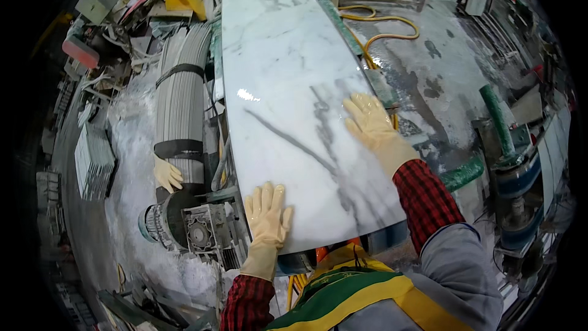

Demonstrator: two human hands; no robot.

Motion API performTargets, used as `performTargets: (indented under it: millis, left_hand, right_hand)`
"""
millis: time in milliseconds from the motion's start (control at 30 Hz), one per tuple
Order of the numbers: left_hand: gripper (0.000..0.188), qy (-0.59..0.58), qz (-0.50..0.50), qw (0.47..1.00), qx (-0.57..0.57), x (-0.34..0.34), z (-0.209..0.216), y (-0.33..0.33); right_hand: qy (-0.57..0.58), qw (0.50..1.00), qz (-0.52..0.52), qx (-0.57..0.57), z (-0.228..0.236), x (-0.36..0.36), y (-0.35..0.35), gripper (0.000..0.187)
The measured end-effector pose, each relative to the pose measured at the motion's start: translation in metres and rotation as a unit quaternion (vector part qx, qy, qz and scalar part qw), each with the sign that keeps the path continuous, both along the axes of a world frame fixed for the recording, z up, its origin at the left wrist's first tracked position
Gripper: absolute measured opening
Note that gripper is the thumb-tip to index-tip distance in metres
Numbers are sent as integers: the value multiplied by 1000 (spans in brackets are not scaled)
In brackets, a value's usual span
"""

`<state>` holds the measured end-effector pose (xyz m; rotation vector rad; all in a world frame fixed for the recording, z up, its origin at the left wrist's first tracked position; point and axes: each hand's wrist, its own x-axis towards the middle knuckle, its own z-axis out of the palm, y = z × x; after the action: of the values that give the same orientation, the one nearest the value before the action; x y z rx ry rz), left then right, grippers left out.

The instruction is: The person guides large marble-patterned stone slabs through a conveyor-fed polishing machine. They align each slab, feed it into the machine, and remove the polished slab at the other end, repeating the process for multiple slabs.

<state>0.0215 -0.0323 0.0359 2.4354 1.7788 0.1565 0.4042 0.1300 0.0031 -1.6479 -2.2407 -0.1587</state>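
Observation:
A long white marble slab (288,104) with grey veins runs away from me, its near end at my waist. Its polished face looks wet and reflects the light. My left hand (267,214), in a cream rubber glove, lies flat on the near left corner with fingers stretched forward. Farther along, my right hand (375,125), gloved the same way, rests on the slab's right edge with its fingers pointing up and left. Neither hand grips anything.
A ribbed grey bellows cover (184,86) with black straps stands left of the slab, a loose cream glove (167,175) beside it. Below is a motor (165,220). A stack of tiles (94,162) sits farther left. A yellow hose (392,19) curls over the wet floor at right.

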Motion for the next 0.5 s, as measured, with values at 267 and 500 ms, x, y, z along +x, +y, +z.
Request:
performTargets:
  millis: [267,500]
  left_hand:
    - [62,-26,-28,999,-1,2,14,4]
    - [64,-8,-12,1000,-7,-6,2,-2]
  right_hand:
    - [17,1000,-6,18,-11,12,82,58]
    - [-29,996,-71,-55,-19,-10,33,69]
